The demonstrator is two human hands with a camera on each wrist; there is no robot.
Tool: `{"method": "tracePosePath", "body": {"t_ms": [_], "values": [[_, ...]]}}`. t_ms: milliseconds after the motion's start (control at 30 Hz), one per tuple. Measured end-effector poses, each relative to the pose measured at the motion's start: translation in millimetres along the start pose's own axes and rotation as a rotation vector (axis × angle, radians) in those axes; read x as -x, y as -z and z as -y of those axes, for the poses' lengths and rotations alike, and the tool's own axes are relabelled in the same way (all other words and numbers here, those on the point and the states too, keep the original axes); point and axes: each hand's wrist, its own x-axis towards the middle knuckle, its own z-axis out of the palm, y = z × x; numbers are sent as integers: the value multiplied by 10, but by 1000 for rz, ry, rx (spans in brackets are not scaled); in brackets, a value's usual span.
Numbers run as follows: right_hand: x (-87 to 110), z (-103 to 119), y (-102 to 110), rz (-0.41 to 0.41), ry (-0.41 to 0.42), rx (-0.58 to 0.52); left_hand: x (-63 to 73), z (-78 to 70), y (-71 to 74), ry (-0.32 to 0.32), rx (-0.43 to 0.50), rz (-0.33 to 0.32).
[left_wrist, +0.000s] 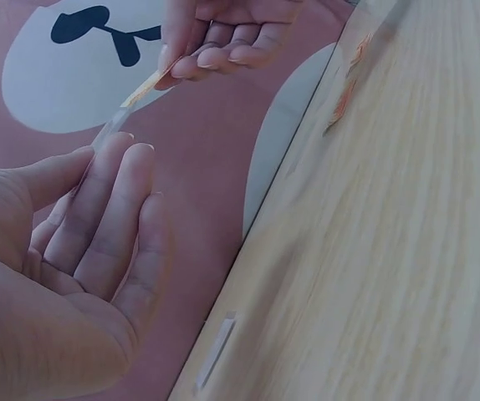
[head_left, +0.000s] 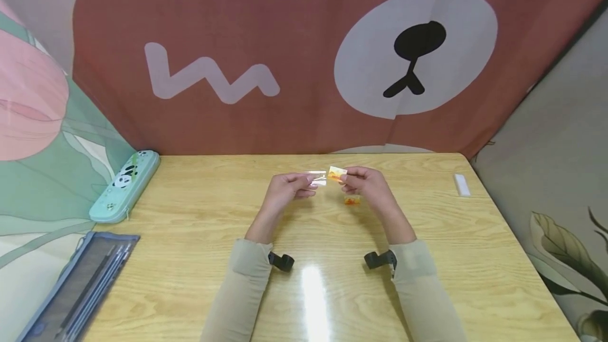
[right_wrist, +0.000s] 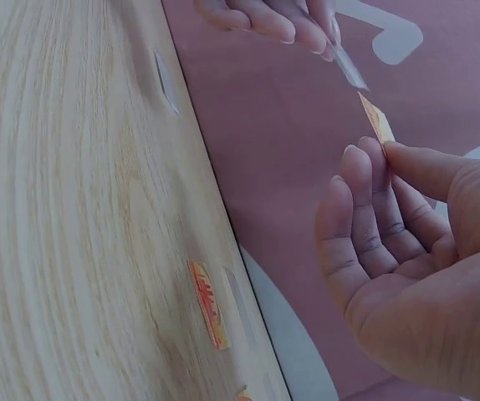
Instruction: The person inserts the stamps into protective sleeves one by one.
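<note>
My left hand [head_left: 288,188] pinches a small clear, shiny plastic piece [head_left: 319,178] between thumb and fingertips. Facing it, my right hand [head_left: 367,181] pinches a small orange, yellow and white printed piece [head_left: 336,174] by one edge. Both pieces are held above the table, their ends close together. In the right wrist view a narrow gap shows between the clear piece [right_wrist: 352,68] and the printed piece [right_wrist: 377,121]. Beneath my right hand, a second orange printed piece [head_left: 352,200] lies on the wood. A thin pale strip [left_wrist: 216,351] lies near the table's far edge.
At the table's right stands a small white block [head_left: 462,185]. A mint pencil case with pandas [head_left: 124,186] and a blue mesh pouch of slim sticks [head_left: 81,289] lie along the left edge. A printed cloth [head_left: 237,125] hangs behind the wooden table [head_left: 199,257].
</note>
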Motion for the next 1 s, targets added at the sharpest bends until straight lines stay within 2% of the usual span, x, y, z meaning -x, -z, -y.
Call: {"method": "tracePosePath", "body": {"t_ms": [133,333,500,1000], "values": [[-9,6,-22,-11,15,-25,-22,17,-13,19,-3,1],[-19,11,-28,-20,32,-80,-35,14,-7,-4,1,-18],[-15,-1,-36,-1,20,-69,-23,25,8,-7,-13,0],[-6,9,-31,-13,-10,-60,-19,0,16,19,22,-18]]}}
